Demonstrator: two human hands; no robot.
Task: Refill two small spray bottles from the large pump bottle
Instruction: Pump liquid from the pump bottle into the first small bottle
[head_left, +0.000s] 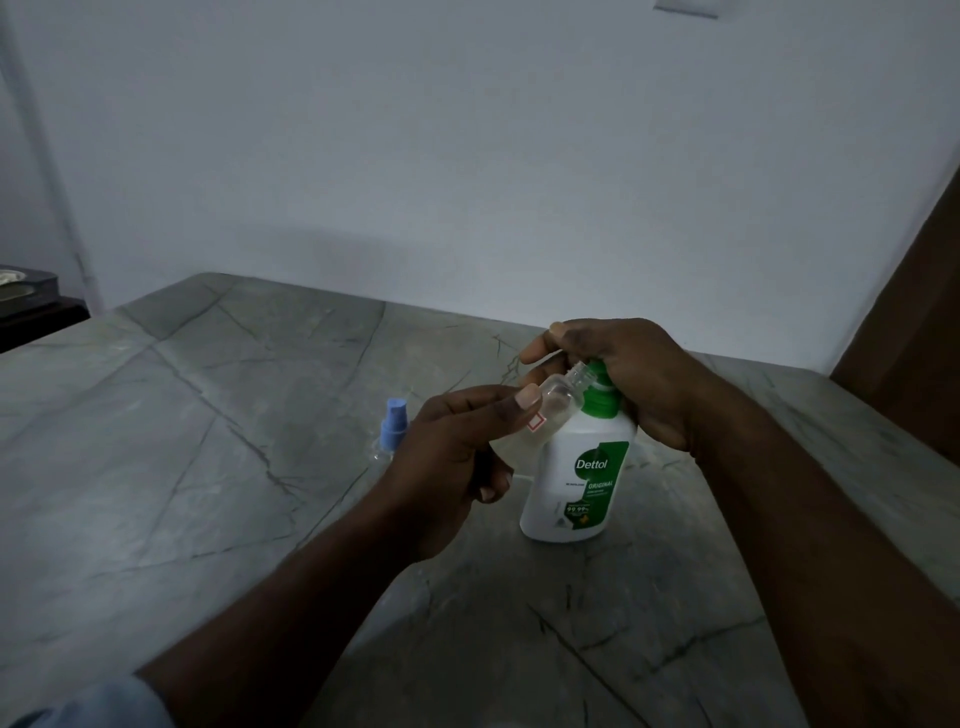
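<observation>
A white pump bottle (576, 483) with a green label and green pump stands on the grey stone table (208, 467). My right hand (623, 379) lies over its pump head, fingers curled round it. My left hand (452, 457) grips a small clear bottle (545, 415) with no cap, tilted so its open neck meets the pump spout. A second small clear spray bottle (390, 431) with a blue sprayer stands on the table just left of my left hand, partly hidden behind it.
A pale wall rises behind the table's far edge. A brown panel (914, 322) stands at the right. A dark piece of furniture (31, 306) sits beyond the table's left corner.
</observation>
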